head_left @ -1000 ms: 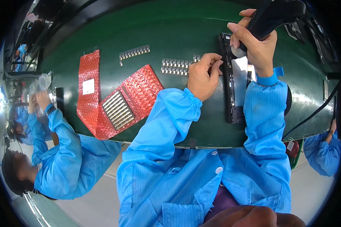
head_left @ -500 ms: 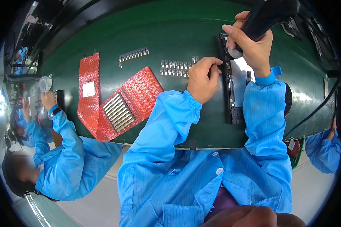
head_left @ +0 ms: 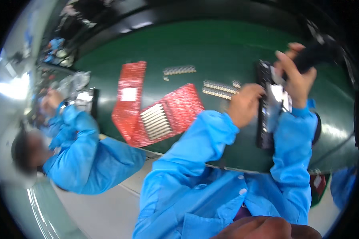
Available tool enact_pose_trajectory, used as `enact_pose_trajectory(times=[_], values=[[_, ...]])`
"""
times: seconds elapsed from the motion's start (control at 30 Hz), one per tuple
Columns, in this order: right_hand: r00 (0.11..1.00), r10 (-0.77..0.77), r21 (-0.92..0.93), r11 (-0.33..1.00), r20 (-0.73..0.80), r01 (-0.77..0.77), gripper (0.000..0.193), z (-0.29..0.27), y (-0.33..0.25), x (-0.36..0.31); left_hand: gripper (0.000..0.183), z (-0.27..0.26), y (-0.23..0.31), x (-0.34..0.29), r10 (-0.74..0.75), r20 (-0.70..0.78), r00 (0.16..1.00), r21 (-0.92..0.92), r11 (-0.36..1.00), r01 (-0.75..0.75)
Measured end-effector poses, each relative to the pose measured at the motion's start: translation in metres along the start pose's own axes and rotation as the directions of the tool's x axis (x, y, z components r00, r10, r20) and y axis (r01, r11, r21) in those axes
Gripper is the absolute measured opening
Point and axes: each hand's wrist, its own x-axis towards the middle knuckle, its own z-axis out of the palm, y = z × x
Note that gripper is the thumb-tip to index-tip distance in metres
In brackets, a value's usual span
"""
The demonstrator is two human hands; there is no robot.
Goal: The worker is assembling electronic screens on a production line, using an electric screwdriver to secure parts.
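Observation:
A long black-framed device (head_left: 263, 115) with a shiny pale face lies on the green table, partly under my right forearm. My left hand (head_left: 244, 104) has bent fingers pressed on its left edge. Over the device's far end, my right hand (head_left: 300, 84) is wrapped round a black handheld tool (head_left: 318, 55) that slants up to the right. The tool's near end is partly hidden by the fingers, and blur hides its exact kind. Left of my left hand lie rows of small pale-and-dark parts (head_left: 217, 90).
Red bubble wrap (head_left: 187, 101) lies left on the table (head_left: 211, 40), holding a block of pale strips (head_left: 154, 122). Another row of small parts (head_left: 180, 71) is beyond it. A co-worker in blue (head_left: 77, 159) sits at the left. A dark round object (head_left: 317, 128) is beside my right sleeve.
My view has turned left, so everything sits further right and is smeared. Both hands keep about the same places at the device. The co-worker's hands have come down.

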Motion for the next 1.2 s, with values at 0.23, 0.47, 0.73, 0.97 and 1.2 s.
enact_pose_trajectory(times=[0.23,0.47,0.73,0.97,1.2], values=[[0.982,-0.143,0.092,0.987,0.121,0.133,0.025,-0.053,-0.006,0.014,0.05,0.012,0.055,-0.036,0.439,0.42,0.794,0.058,0.86,-0.507],[0.952,-0.21,0.291,0.946,0.223,0.141,0.018,-0.119,-0.026,0.026,0.031,0.044,0.019,-0.041,0.506,0.401,0.764,0.197,0.766,-0.612],[0.937,-0.314,0.267,0.926,0.155,0.267,0.023,-0.119,-0.071,0.005,0.023,0.017,-0.054,0.102,0.285,0.046,0.957,0.626,0.739,-0.25],[0.939,-0.316,0.198,0.937,0.136,0.287,0.021,-0.113,-0.077,0.002,0.024,0.035,-0.049,0.073,0.082,0.122,0.989,0.431,0.893,-0.127],[0.919,-0.359,0.442,0.859,0.161,0.258,0.06,-0.089,-0.101,0.009,0.023,0.026,-0.043,0.082,0.1,0.111,0.989,0.455,0.879,-0.14]])
